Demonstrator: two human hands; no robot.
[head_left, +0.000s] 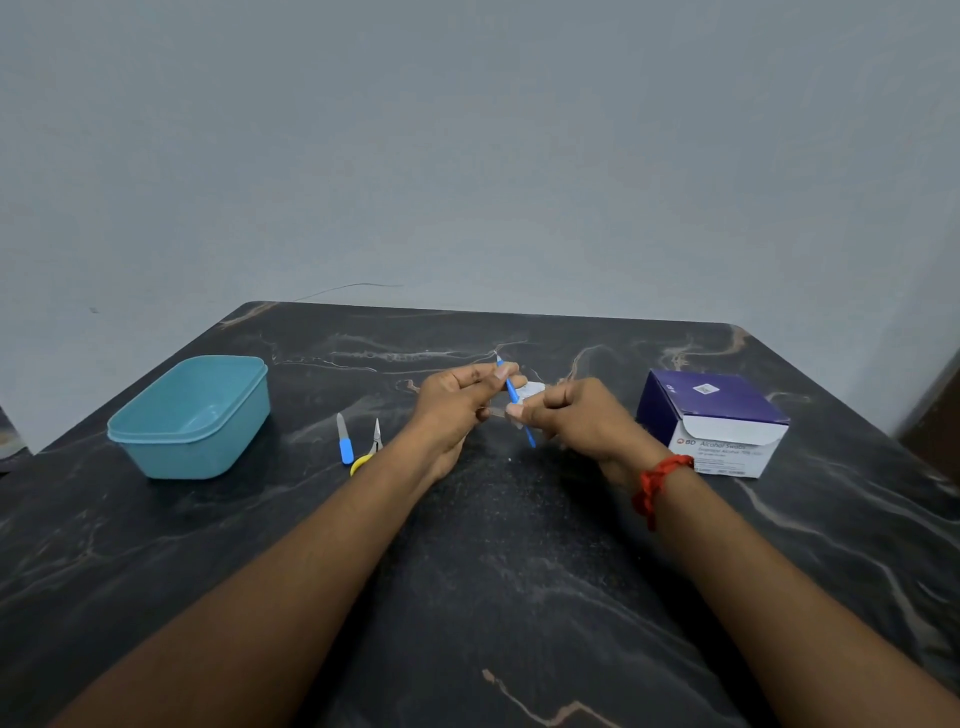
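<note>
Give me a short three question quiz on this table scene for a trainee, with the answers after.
1. True or false: the teal plastic tub sits right of the purple and white cardboard box of alcohol swabs.
2. Which wrist wears the red thread bracelet? A left, B right.
3. Fill in: the left hand grips a thin pointed tool while the right hand pinches a white pad round its ____ handle.
Key: 1 false; 2 B; 3 blue.
</note>
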